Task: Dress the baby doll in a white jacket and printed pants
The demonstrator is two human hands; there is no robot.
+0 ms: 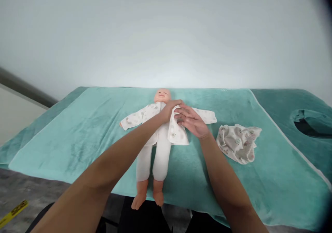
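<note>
A baby doll lies face up, its head toward the wall and its bare feet over the near edge. White padded legs and body show under a white printed baby jacket, whose front hangs open. Both sleeves are spread sideways; a doll hand peeks from the left one. At the chest, on the right side, my left hand is closed on the jacket's edge near the collar, its fingertips partly hidden. My right hand bends its fingers onto the same front flap from the right, close against my left hand.
A crumpled white printed cloth garment lies to the right of the doll. Teal plush sheeting covers the table, with a round face opening at far right. A pale wall stands behind. Yellow tape marks the floor at lower left.
</note>
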